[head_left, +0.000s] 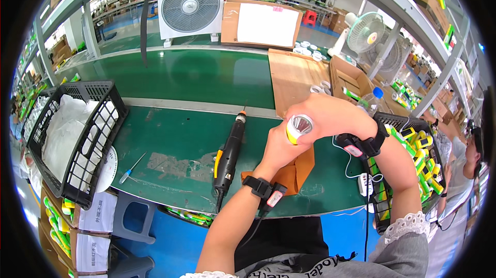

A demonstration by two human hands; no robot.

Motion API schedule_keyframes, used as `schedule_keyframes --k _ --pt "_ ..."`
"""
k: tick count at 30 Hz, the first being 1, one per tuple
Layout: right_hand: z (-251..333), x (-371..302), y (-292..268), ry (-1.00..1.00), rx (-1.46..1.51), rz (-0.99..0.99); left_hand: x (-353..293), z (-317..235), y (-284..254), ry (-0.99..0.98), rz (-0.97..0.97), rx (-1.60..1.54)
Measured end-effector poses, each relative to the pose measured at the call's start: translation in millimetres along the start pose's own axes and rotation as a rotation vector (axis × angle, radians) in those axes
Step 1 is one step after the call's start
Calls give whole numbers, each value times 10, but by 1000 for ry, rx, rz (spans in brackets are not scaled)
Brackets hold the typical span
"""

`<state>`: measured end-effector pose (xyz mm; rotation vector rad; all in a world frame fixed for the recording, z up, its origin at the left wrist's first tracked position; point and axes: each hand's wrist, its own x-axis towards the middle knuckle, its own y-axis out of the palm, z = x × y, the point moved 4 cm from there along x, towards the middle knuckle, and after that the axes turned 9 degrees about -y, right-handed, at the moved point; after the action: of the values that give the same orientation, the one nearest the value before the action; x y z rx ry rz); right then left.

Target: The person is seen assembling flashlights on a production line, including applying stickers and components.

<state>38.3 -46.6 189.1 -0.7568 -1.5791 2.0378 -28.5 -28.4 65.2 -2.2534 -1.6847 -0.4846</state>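
A small flashlight [299,127] with a silver reflector and a yellow body is between my hands, its lens end facing up. My left hand [279,148] is wrapped round its body. Over it bends my right hand [326,113], closed at the flashlight's head; its fingertips are partly hidden. Both wrists wear black straps with small devices. Below the hands, a brown cardboard piece [298,172] lies on the green table [170,138]. Left of them lies a black and yellow electric screwdriver [230,154], its tip pointing away.
A black crate [98,149] with white wrapping stands left, near a blue-handled screwdriver [125,175]. On the right, another crate [382,211] holds several yellow-green flashlights. A bottle with blue cap [373,99], white rings [320,88] and a power strip [365,185] are nearby. Someone sits far right.
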Motion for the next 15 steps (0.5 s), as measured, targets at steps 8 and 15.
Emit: schedule_keyframes --k 8,15 --pt "34 -45 -57 -311 -18 -227 -2 -61 -16 20 -33 -24" --pt "56 27 2 136 -162 3 -16 -15 -39 -4 -2 -20"
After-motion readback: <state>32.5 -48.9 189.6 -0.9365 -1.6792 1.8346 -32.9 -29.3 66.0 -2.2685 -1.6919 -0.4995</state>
